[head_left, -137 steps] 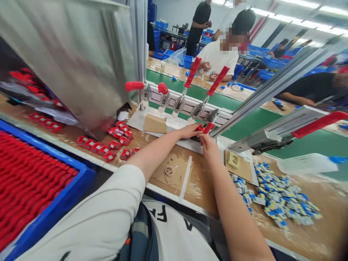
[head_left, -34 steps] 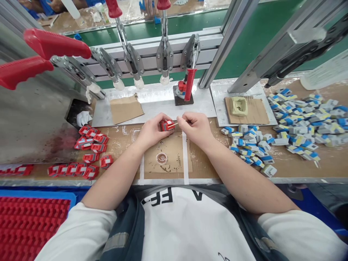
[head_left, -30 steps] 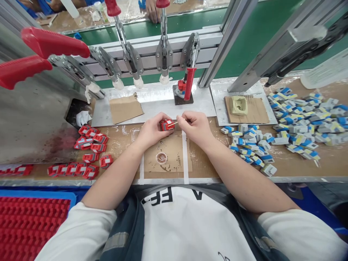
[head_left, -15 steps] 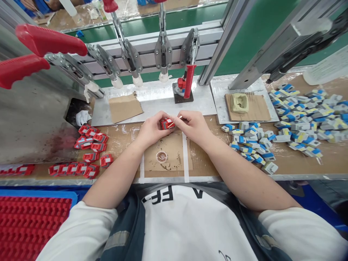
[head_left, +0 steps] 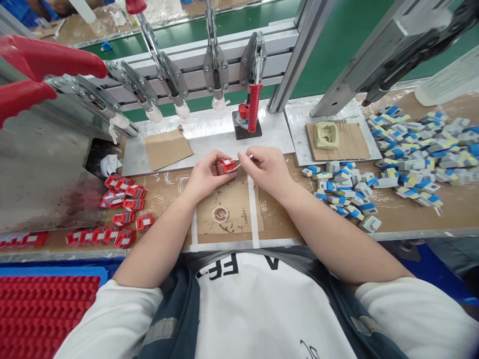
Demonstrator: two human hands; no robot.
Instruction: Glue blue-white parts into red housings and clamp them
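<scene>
My left hand (head_left: 205, 175) is closed around a small red toy car body (head_left: 225, 167) with grey and white parts, held above the bench. In a pinch between thumb and fingers, my right hand (head_left: 266, 167) holds a thin cotton swab (head_left: 238, 166). The swab's left end lies at the right side of the car; whether it touches cannot be made out. Below my hands a small round puddle or dish of clear liquid (head_left: 220, 214) sits on stained cardboard (head_left: 239, 204) with white tape along its sides.
Red car bodies (head_left: 123, 199) lie at left, above a blue-rimmed tray (head_left: 90, 271) of red parts. Blue, grey and yellow pieces (head_left: 344, 187) are heaped at right. Red-handled toggle clamps (head_left: 175, 85) stand behind; one presses on a red part. A yellowish mould block (head_left: 326, 135) rests on cardboard.
The car has turned slightly in my left hand and moved a little left. My right hand has drawn the swab slightly back from it. The whole view has shifted a little.
</scene>
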